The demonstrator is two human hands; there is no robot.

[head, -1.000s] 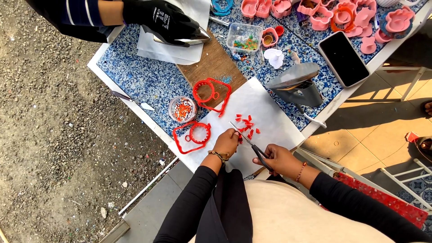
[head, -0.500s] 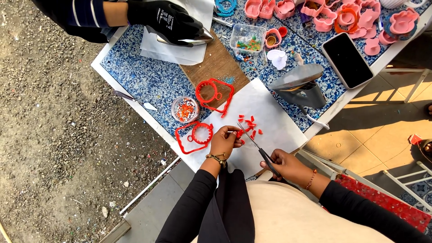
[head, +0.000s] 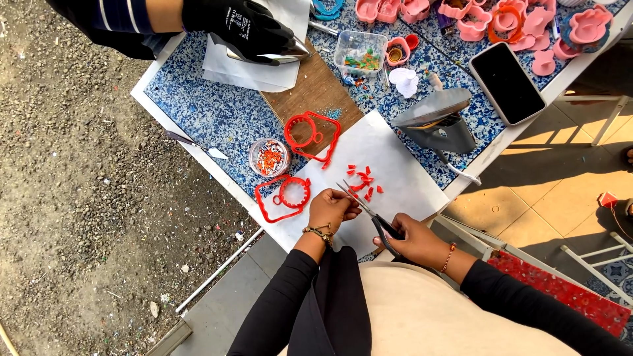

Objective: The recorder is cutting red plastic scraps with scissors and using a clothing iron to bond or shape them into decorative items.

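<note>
The right hand (head: 412,238) grips black-handled scissors (head: 369,214), fingers through the loops, blades pointing far-left over white paper (head: 395,171) on the worktop (head: 198,112). The left hand (head: 333,209) has its fingers curled together at the blade tips; what they pinch is hidden. Red scraps (head: 362,179) lie just beyond. A red frame (head: 283,198) lies left.

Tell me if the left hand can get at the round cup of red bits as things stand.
Probably yes: the left hand lies near the cup, with only a flat red frame between, though it pinches a small piece.
</note>
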